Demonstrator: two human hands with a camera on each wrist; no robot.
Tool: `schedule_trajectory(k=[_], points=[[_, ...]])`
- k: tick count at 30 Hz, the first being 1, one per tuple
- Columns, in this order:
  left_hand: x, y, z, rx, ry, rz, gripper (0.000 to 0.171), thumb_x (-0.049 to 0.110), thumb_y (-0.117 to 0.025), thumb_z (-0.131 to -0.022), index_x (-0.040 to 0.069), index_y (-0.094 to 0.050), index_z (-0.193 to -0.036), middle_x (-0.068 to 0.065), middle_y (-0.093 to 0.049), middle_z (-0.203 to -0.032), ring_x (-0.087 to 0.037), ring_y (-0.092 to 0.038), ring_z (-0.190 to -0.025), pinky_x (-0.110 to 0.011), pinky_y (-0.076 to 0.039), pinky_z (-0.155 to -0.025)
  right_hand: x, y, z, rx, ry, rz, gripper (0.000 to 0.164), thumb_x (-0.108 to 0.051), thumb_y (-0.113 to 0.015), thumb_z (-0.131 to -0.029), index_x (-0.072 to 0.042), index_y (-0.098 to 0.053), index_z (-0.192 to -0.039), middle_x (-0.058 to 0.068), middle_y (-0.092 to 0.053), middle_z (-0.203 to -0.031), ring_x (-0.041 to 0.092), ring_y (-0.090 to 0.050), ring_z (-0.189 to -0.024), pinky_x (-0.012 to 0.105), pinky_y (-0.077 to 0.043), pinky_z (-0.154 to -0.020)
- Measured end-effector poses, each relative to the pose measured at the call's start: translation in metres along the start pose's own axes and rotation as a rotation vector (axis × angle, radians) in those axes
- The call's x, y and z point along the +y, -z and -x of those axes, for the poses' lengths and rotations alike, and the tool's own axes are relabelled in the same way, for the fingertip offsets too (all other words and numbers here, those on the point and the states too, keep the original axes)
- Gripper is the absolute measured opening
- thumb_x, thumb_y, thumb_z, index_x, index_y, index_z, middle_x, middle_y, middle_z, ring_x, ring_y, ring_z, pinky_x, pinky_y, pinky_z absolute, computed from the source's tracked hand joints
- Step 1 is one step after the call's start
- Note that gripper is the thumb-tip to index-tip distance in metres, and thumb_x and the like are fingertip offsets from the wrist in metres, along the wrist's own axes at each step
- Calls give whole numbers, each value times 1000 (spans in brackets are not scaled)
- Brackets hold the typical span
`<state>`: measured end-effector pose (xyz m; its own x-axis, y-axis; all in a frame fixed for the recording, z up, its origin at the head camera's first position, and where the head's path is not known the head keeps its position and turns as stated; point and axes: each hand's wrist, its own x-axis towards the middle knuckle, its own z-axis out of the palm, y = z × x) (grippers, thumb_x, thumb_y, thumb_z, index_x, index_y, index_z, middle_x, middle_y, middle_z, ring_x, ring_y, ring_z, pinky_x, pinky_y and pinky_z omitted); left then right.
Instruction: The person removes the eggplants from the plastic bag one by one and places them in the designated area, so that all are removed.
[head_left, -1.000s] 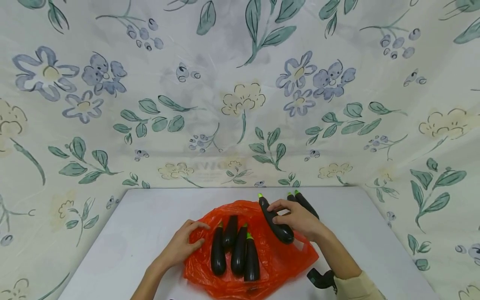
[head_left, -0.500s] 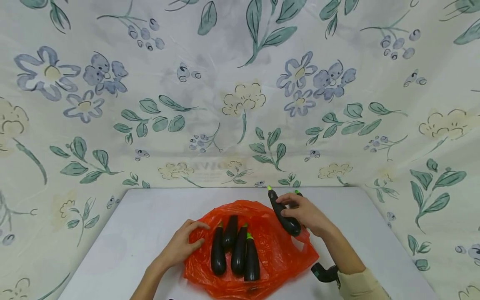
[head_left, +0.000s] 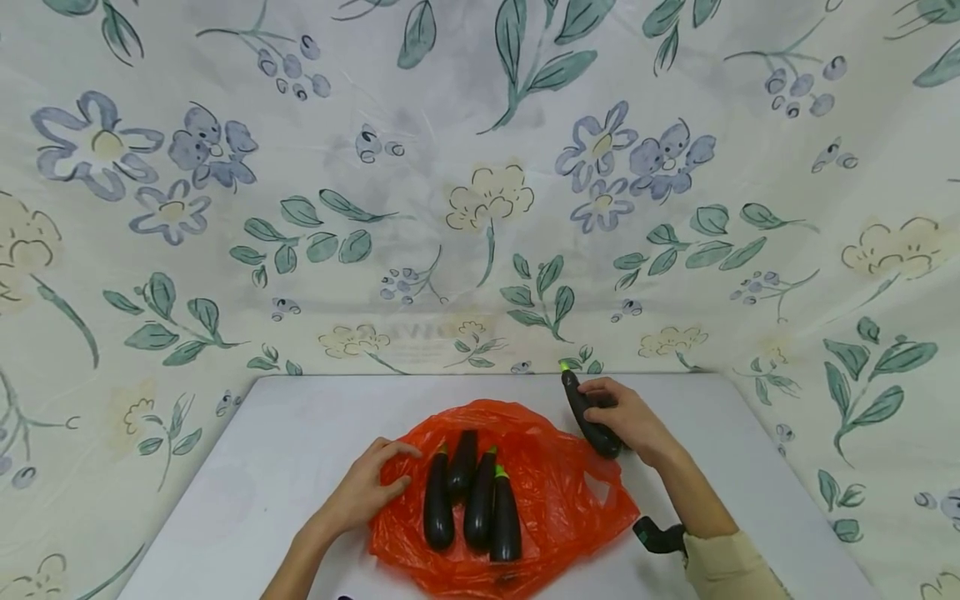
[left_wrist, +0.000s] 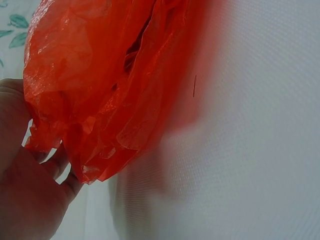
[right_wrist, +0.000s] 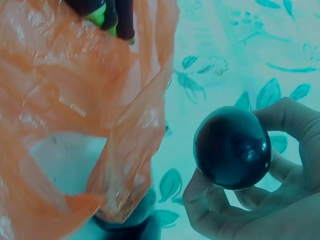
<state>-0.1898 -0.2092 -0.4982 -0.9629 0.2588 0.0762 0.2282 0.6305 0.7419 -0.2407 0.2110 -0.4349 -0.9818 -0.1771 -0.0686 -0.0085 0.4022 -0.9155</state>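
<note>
My right hand (head_left: 626, 417) holds a dark eggplant (head_left: 580, 406) by its side, thumb and fingers curled round it, past the far right edge of a red plastic bag (head_left: 547, 508). Its green stem end points away from me. In the right wrist view the rounded end of this eggplant (right_wrist: 232, 148) faces the camera. My left hand (head_left: 365, 487) grips the bag's left edge; in the left wrist view the crumpled red plastic (left_wrist: 100, 115) lies between thumb and fingers. Several eggplants (head_left: 438, 508) lie side by side in the spread bag.
The bag lies on a white table (head_left: 247, 467), with a flower-patterned cloth (head_left: 480, 208) hanging behind it. A black wrist camera (head_left: 658, 536) sits by the right sleeve (head_left: 731, 567). A dark rounded thing (right_wrist: 130, 231) shows below the bag's handle in the right wrist view.
My right hand has carried the eggplant from over the bag to the right and away from me, and now hides the two eggplants seen at the back right. The left hand stays put.
</note>
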Motion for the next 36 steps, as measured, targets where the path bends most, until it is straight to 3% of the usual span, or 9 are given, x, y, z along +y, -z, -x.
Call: schedule_trajectory(k=[16,27,36], points=[[3,0,2,-2,31,2,33,7,-74,-89,25,-67,-115,-1,-54,-111,-22,-54,-107,-55,-48,-102,28,20,-8,120,-47,38,43,-14,-59,-97,-8,-52,-139,25,-48,-145,41,-54,-122,58,-46,-104],[2,0,2,0,35,5,34,6,-74,-89,26,-67,-115,0,-54,-109,-21,-54,-106,-55,-48,-102,40,34,-11,152,-67,55,42,-14,-57,-98,-5,-52,-139,27,-50,-144,42,-53,-123,59,-44,-106],[1,1,1,-5,23,11,33,7,-73,-89,25,-67,-115,0,-54,-109,-21,-54,-106,-55,-48,-102,53,45,-14,204,-64,75,43,-18,-61,-98,0,-52,-137,28,-54,-139,38,-61,-117,48,-52,-98]])
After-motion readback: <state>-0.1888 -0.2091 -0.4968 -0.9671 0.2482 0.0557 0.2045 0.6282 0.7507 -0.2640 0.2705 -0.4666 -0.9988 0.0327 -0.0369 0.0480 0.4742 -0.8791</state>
